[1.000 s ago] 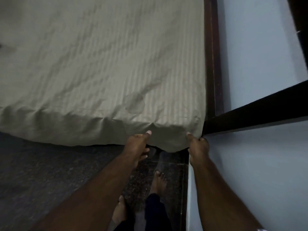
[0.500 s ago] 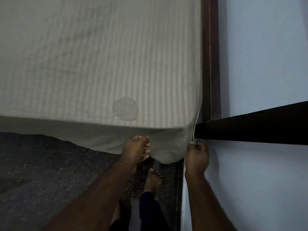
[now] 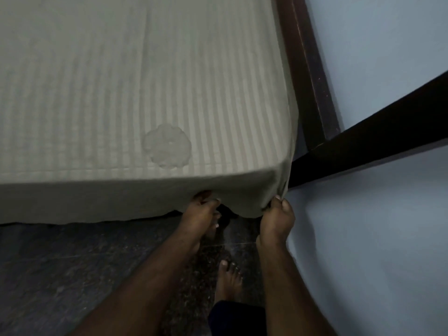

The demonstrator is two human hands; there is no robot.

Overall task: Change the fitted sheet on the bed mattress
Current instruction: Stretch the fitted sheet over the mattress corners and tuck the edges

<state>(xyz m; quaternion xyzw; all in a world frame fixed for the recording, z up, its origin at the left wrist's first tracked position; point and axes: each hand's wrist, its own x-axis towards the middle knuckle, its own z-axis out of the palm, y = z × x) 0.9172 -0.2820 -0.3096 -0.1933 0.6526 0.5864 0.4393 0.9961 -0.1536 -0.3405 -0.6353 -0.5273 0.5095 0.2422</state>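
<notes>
1. One sheet (image 3: 135,93), beige and striped, stretched smooth over the mattress top, hanging down the near side to just above the floor (image 3: 60,270); round pale patch (image 3: 167,148) on top near the corner.
2. Near right corner of the sheet draped down in a bunched fold beside the dark bed frame (image 3: 312,76).
3. Right hand (image 3: 276,219) at that corner, fingers (image 3: 278,201) pinched shut on the bunched fold of the sheet, thumb side up.
4. Left hand (image 3: 201,214) just beside it, at the lower hem on the near side, fingers (image 3: 214,204) curled under the hem and holding the sheet; fingertips partly hidden behind the cloth.
5. Both forearms reaching up from the bottom of the view, apart from each other.
6. Bare foot (image 3: 229,280) on the dark speckled floor between the forearms, dark trouser leg (image 3: 237,318) below it.
7. Pale blue wall (image 3: 375,238) to the right, close against the right forearm; dark frame rail meeting it beyond the corner.
</notes>
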